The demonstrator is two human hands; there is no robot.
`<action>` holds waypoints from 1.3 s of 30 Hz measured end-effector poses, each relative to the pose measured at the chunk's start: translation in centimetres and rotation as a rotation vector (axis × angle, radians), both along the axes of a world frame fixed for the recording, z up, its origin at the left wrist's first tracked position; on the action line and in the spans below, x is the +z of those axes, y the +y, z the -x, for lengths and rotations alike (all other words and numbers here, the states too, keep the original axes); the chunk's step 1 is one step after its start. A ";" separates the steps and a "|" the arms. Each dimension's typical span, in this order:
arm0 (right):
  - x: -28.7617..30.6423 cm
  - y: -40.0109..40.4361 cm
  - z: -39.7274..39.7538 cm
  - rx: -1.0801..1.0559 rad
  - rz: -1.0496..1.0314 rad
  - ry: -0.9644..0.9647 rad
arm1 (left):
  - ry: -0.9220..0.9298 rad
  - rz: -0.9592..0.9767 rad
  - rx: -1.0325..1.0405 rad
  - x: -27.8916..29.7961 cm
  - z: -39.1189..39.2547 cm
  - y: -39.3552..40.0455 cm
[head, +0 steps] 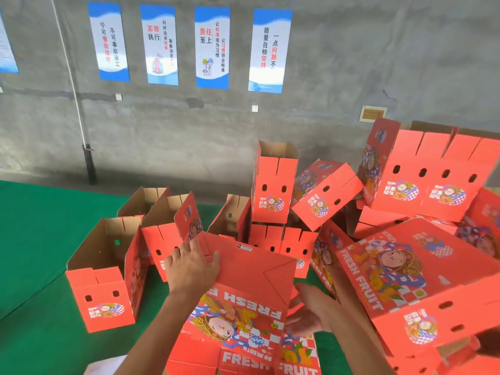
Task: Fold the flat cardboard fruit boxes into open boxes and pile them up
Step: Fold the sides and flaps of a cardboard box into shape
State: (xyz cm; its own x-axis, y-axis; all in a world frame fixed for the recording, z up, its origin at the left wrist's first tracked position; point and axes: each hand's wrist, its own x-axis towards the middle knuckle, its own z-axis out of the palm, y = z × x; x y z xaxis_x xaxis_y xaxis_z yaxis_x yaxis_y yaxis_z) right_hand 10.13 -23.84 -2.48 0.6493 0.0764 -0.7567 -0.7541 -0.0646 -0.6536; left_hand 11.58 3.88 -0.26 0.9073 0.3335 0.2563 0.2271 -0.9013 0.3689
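Observation:
A red cardboard fruit box (243, 288) printed "FRESH FRUIT" stands in front of me with its folded bottom panels facing up. My left hand (193, 262) lies flat on the far left part of that bottom, fingers spread. My right hand (311, 311) is beside the box's right edge, fingers straight, touching the side panel. A flat printed box (243, 358) lies underneath it near the lower edge.
Several folded open boxes stand and lie in a loose pile on the green floor mat (40, 239): one at the left (102, 280), upright ones behind (273, 185), larger ones at the right (422, 269). A grey wall (351, 77) with posters is behind.

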 end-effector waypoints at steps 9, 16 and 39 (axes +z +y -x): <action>-2.1 -0.2 2.0 0.077 -0.047 -0.016 | 0.025 -0.020 -0.001 0.4 -0.2 0.8; -4.0 0.6 2.5 -0.128 -0.395 -0.051 | -0.023 0.068 0.038 0.5 1.0 1.9; 1.2 26.1 3.3 0.766 1.075 -1.345 | 0.140 1.703 0.283 -10.0 8.3 15.7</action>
